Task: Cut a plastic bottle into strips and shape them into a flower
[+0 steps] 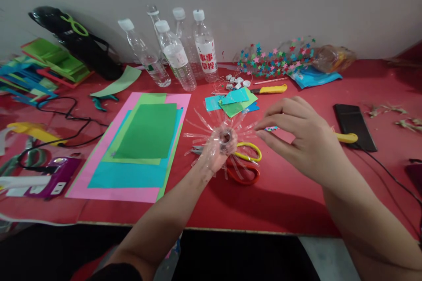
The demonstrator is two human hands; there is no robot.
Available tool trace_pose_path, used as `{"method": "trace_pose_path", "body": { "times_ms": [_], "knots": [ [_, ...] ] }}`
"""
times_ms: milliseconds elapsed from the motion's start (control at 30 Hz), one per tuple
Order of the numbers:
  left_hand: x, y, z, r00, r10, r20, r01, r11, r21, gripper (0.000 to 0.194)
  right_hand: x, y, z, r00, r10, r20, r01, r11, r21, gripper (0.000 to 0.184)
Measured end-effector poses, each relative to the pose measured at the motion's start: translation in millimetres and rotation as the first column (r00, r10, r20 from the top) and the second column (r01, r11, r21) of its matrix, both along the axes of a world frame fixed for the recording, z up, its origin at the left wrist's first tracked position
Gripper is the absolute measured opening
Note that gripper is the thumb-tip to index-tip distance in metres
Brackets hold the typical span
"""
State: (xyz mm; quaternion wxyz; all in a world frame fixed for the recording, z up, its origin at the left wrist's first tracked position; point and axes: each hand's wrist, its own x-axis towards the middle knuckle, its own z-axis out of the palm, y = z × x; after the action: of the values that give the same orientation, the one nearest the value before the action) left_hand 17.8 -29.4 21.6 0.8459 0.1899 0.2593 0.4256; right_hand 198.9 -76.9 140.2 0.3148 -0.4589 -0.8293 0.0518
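My left hand [216, 153] is closed round the neck of a cut clear plastic bottle top [225, 135] whose thin strips fan outward like spokes. My right hand [301, 138] hovers just to its right, fingers curved, with the fingertips pinching one of the clear strips near its end. Under the bottle piece, yellow-handled scissors [249, 151] and red-handled scissors [244, 175] lie on the red table [283, 193].
Stacked pink, blue and green paper sheets [138, 149] lie at left. Several water bottles [178, 59] stand at the back. Small paper pieces [235, 101], a yellow utility knife [272, 89], coloured stars [273, 59], a black phone [354, 125] and cables [59, 140] surround the work area.
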Motion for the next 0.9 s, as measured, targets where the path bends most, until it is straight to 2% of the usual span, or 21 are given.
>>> {"method": "trace_pose_path", "body": {
  "times_ms": [100,233,367,500,633,767,900],
  "knots": [
    [0,0,0.0,1.000,-0.003,0.016,0.003,1.000,-0.002,0.033,1,1,-2.5,1.000,0.014,0.010,-0.014,1.000,-0.011,0.014],
    [0,0,-1.6,0.999,-0.022,0.024,0.022,1.000,-0.007,0.038,0,2,-4.8,0.993,0.095,0.064,-0.094,0.995,-0.024,0.013],
    [-1,1,-4.6,0.999,-0.036,0.029,0.036,0.999,-0.027,0.043,-6,1,-8.1,0.980,0.156,0.127,-0.146,0.985,-0.088,0.014],
    [-2,0,-5.6,0.998,-0.059,0.017,0.060,0.996,-0.062,0.044,-13,2,-11.2,0.976,0.137,0.169,-0.123,0.988,-0.094,0.014],
    [-3,-2,0.9,0.990,-0.136,0.032,0.139,0.986,-0.094,0.045,-12,3,-11.9,0.979,0.109,0.173,-0.095,0.992,-0.086,0.015],
    [-4,-2,7.9,0.991,-0.128,0.033,0.131,0.983,-0.129,0.039,-11,2,-10.9,0.986,0.076,0.147,-0.067,0.996,-0.067,0.016],
    [-2,1,6.6,0.996,-0.090,0.003,0.090,0.992,-0.094,0.033,-14,-1,-9.3,0.987,0.067,0.149,-0.068,0.998,0.000,0.016]
  ]
}}
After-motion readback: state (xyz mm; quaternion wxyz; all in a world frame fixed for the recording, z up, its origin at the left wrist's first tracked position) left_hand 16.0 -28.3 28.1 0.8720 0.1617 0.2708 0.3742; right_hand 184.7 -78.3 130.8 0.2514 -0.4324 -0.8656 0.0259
